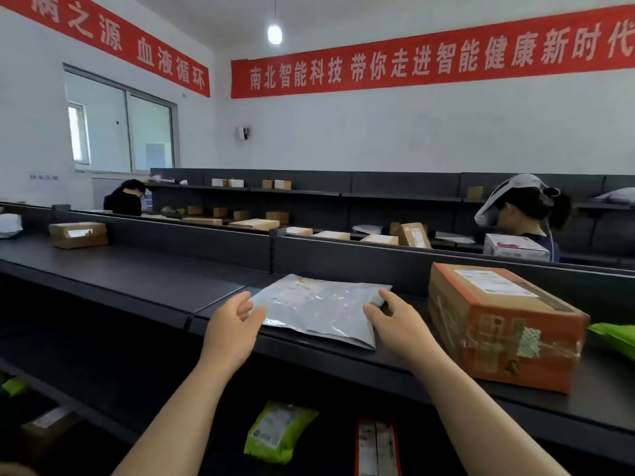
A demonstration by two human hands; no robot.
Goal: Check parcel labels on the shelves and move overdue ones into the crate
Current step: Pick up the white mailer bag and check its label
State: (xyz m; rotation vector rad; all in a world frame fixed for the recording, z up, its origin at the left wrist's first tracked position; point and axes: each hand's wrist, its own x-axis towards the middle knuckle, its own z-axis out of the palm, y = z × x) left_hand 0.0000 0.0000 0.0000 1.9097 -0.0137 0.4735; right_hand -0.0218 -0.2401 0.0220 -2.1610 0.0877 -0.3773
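A flat grey plastic mailer [319, 309] with a white label near its far edge lies on the top dark shelf [144, 280] in front of me. My left hand [235, 324] is at the mailer's left edge, fingers relaxed and touching it. At the mailer's right edge is my right hand [395, 319], its fingertips resting on the plastic. Neither hand is curled around the mailer. No crate is visible.
An orange-brown taped carton [498, 324] stands just right of the mailer, with a green bag [615, 334] beyond it. A small brown box [78, 234] sits at far left. A green pouch [280, 431] and a red pack [377, 448] lie on the lower shelf. Two people work behind the far shelves.
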